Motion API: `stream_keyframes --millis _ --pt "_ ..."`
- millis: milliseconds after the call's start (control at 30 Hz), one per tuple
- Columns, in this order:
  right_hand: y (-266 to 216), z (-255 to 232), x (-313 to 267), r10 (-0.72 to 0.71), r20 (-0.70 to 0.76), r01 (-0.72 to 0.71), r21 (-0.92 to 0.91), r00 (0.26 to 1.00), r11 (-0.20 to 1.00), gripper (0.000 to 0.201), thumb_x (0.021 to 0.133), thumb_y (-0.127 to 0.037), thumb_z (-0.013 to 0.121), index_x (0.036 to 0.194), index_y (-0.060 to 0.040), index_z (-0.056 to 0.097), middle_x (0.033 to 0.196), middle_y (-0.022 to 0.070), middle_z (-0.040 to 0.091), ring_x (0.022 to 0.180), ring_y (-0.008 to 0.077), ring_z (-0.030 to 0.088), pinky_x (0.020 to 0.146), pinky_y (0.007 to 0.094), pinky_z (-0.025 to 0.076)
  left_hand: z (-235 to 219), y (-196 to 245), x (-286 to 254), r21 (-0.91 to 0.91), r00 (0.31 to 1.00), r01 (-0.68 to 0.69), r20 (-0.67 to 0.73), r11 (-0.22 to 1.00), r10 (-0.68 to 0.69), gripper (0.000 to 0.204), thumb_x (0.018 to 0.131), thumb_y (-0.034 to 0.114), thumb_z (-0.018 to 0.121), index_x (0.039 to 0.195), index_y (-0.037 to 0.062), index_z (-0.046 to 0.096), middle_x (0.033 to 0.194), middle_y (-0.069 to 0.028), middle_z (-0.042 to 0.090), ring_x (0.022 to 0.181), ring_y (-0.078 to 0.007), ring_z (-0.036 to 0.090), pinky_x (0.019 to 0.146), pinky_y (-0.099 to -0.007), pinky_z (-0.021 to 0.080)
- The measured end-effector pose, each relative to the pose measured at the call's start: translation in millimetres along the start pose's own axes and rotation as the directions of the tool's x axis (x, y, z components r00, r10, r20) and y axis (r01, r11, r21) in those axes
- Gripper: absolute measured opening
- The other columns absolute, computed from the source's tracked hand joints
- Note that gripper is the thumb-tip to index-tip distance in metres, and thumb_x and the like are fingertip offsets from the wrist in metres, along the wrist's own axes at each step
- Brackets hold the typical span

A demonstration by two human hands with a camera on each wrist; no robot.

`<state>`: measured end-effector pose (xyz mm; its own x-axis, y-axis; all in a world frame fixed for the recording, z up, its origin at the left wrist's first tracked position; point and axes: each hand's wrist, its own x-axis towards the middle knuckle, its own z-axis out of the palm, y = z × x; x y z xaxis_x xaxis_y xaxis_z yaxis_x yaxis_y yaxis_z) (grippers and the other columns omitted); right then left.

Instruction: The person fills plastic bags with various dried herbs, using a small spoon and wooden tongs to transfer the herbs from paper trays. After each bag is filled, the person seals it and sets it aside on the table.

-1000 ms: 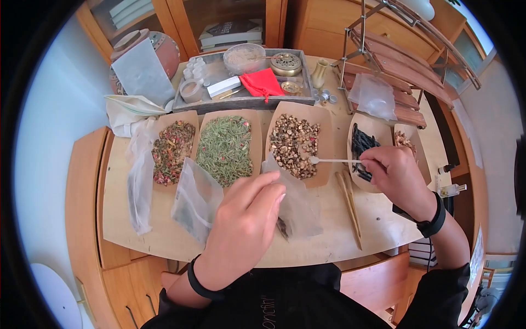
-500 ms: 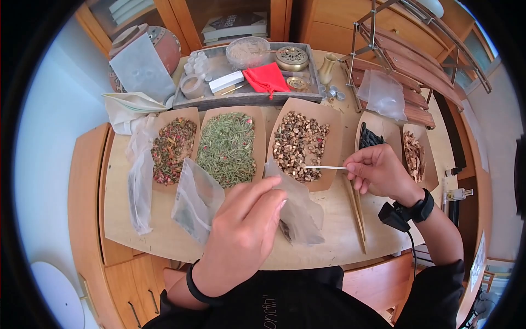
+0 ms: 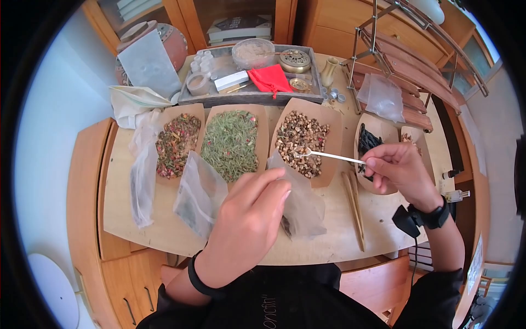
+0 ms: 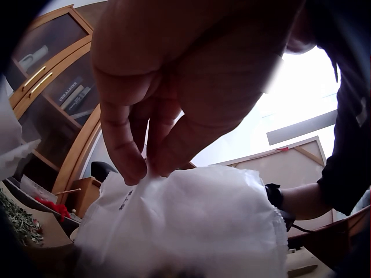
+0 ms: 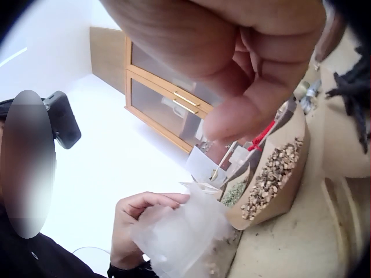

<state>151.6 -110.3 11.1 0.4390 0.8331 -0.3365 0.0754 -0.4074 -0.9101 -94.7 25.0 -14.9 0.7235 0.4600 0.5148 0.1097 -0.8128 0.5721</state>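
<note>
My left hand (image 3: 246,225) pinches the top edge of a translucent bag (image 3: 301,211) between thumb and fingertips; dark bits show low inside it. In the left wrist view the bag (image 4: 203,226) hangs below the pinch. Thumb and fingers of my right hand (image 3: 402,172) hold a thin white spoon (image 3: 335,157) by its handle end. Its small bowl points left and overlaps the brown chopped pieces (image 3: 296,129) in a paper tray (image 3: 333,123). Behind the right hand lies another paper tray (image 3: 386,131) with black strips (image 3: 368,140).
Trays of green needle-like herb (image 3: 230,145) and mixed dried petals (image 3: 178,145) stand left. Another bag (image 3: 200,189) lies in front of them. Wooden tongs (image 3: 353,211) lie right of the brown pieces. A grey tray (image 3: 192,101) and folding wooden rack (image 3: 405,66) stand behind.
The spoon's bowl dipped among the brown pieces, then moved left and away from me. The right hand shifted left, then back right. The left hand keeps its pinch on the bag.
</note>
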Motion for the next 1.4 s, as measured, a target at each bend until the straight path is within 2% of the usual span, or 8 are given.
stream_keyframes --millis 300,400,567,667,767,967,1033,1400 --pt "-31 13 -56 -0.069 -0.076 0.057 -0.158 0.995 0.986 0.010 0.089 0.000 0.061 0.093 0.0064 0.066 0.074 0.0065 0.065 0.055 0.0086 0.061 0.048 0.0210 0.051 2 -4 -3 -0.047 0.999 -0.025 0.033 0.999 0.027 0.016 0.078 -0.004 0.065 0.093 -0.0047 0.061 0.101 -0.0174 0.062 0.087 -0.0326 0.060 0.075 -0.0387 0.050" --pt "-36 23 -65 -0.384 -0.030 0.315 -0.514 0.923 0.798 0.008 0.085 0.005 0.062 0.091 0.0038 0.067 0.073 0.0078 0.065 0.055 0.0092 0.062 0.048 0.0225 0.050 1 -4 -3 -0.049 0.999 -0.024 0.029 0.999 0.026 0.016 0.078 -0.004 0.065 0.093 -0.0047 0.061 0.101 -0.0175 0.062 0.086 -0.0327 0.060 0.075 -0.0386 0.050" --pt "-34 13 -41 -0.394 -0.132 0.281 -0.505 0.909 0.816 0.009 0.088 0.002 0.059 0.092 0.0035 0.068 0.072 0.0066 0.064 0.055 0.0087 0.061 0.048 0.0221 0.048 -2 -4 -4 -0.051 0.999 -0.016 0.039 0.999 0.018 0.016 0.078 -0.004 0.065 0.093 -0.0048 0.061 0.102 -0.0175 0.062 0.086 -0.0326 0.060 0.075 -0.0385 0.050" --pt "-15 8 -9 -0.216 -0.217 0.103 -0.439 0.952 0.893 0.010 0.088 0.000 0.059 0.091 0.0059 0.066 0.068 0.0054 0.063 0.054 0.0095 0.061 0.049 0.0228 0.048 -3 -2 -3 -0.008 1.000 -0.007 -0.002 1.000 0.007 0.013 0.077 -0.004 0.068 0.090 -0.0023 0.065 0.099 -0.0133 0.067 0.080 -0.0282 0.064 0.067 -0.0342 0.052" --pt "1 8 7 -0.294 -0.109 0.180 -0.580 0.949 0.795 0.010 0.087 -0.001 0.060 0.091 0.0064 0.066 0.065 0.0050 0.061 0.053 0.0090 0.060 0.049 0.0230 0.048 -5 -3 -5 -0.006 1.000 0.017 0.001 1.000 -0.017 0.014 0.077 -0.005 0.068 0.090 -0.0022 0.065 0.099 -0.0139 0.067 0.080 -0.0284 0.064 0.067 -0.0341 0.052" --pt "16 16 37 -0.081 0.016 0.083 -0.268 0.997 0.960 0.011 0.090 0.000 0.059 0.090 0.0087 0.066 0.072 0.0073 0.064 0.057 0.0116 0.063 0.048 0.0231 0.050 -6 -4 -5 -0.020 1.000 0.025 0.007 0.999 -0.025 0.014 0.076 -0.006 0.068 0.090 -0.0030 0.065 0.100 -0.0148 0.067 0.082 -0.0284 0.064 0.069 -0.0336 0.052" --pt "19 17 44 0.009 0.066 0.003 -0.177 0.998 0.984 0.012 0.091 -0.002 0.059 0.093 0.0082 0.065 0.074 0.0069 0.064 0.057 0.0108 0.063 0.049 0.0216 0.051 -5 -7 -7 -0.065 0.998 0.016 0.064 0.998 -0.012 0.019 0.077 -0.004 0.065 0.095 -0.0044 0.061 0.103 -0.0174 0.062 0.088 -0.0326 0.059 0.076 -0.0379 0.050" --pt "30 1 50 0.053 0.079 -0.052 -0.009 0.995 0.999 0.016 0.092 -0.007 0.061 0.099 0.0063 0.065 0.076 0.0069 0.066 0.057 0.0074 0.061 0.049 0.0189 0.051 -5 -4 -4 -0.040 0.999 0.009 0.047 0.999 -0.007 0.019 0.076 -0.005 0.067 0.094 -0.0044 0.062 0.102 -0.0164 0.064 0.085 -0.0308 0.062 0.073 -0.0359 0.051"
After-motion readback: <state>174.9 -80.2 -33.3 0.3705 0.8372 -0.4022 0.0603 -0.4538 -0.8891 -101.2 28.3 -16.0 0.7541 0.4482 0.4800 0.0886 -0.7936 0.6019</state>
